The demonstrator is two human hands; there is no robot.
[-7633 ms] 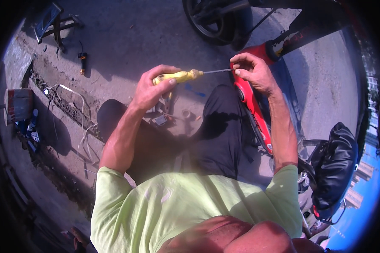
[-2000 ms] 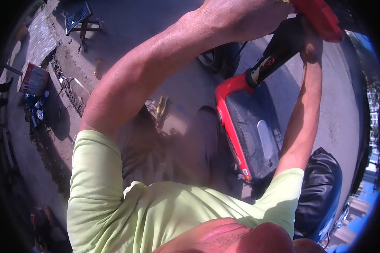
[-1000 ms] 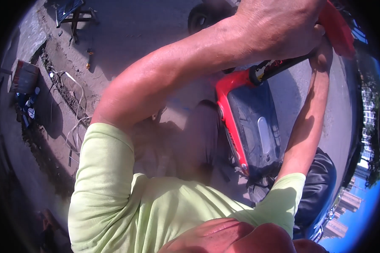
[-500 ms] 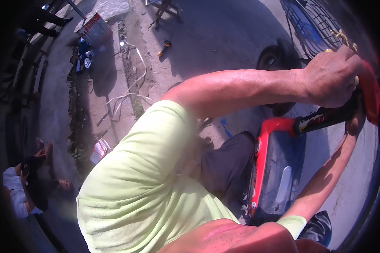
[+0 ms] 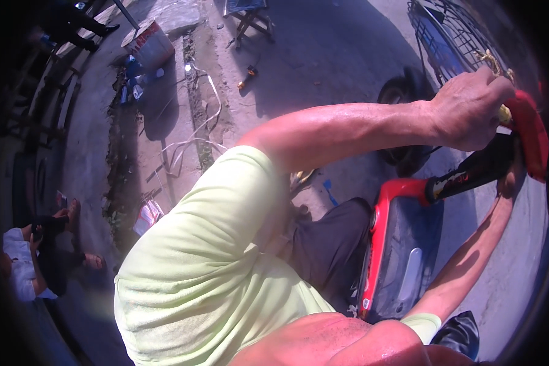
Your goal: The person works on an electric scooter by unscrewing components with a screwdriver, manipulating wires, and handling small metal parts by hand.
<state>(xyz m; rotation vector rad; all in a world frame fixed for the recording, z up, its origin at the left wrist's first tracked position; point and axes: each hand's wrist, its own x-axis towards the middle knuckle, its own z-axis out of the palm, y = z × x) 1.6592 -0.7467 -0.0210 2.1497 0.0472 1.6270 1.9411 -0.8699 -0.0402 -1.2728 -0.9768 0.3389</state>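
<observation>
Left hand is clenched on a yellow handle beside the red cover; below it, the right hand is too shadowed to tell. Work is judged unfinished, its remainder not shown.

Left hand covers most of yellow handle; tip hidden. Right hand: fingers hidden near red cover, grip unclear. Stool cut by top edge.
</observation>
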